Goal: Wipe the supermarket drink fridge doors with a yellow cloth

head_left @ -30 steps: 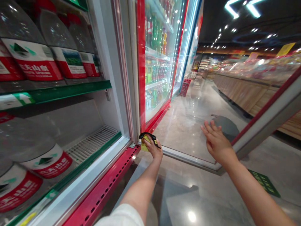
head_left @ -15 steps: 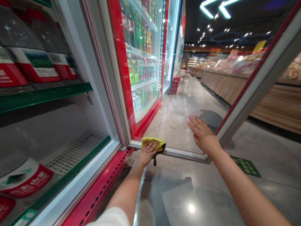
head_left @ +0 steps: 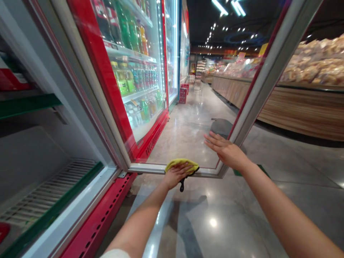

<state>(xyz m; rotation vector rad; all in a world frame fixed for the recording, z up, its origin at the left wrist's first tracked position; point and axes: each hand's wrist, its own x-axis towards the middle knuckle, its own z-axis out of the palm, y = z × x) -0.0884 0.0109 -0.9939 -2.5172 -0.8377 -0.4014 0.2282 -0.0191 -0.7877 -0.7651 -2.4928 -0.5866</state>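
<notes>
My left hand (head_left: pixel 174 176) presses a yellow cloth (head_left: pixel 179 163) with a black edge and a dangling black loop onto the bottom rail (head_left: pixel 150 168) of a glass cooler door, its fingers lying over the cloth. The door stands swung out, framed in grey metal with a red inner border. Near the lower right corner, my right hand (head_left: pixel 229 153) has its fingers stretched out and is against the door's upright frame (head_left: pixel 248 104) and glass. Whether its fingertips touch the glass I cannot tell.
At left is the open cooler with a green-edged wire shelf (head_left: pixel 51 191) and a red perforated base (head_left: pixel 107 211). Through the glass shows a red drinks fridge (head_left: pixel 154 132) full of bottles. A wood-sided display (head_left: pixel 303 111) with bagged goods stands right, across the shiny floor (head_left: pixel 228 218).
My left hand and the cloth have slid right along the bottom rail. My right hand stays by the door's right upright. The view has turned to the right.
</notes>
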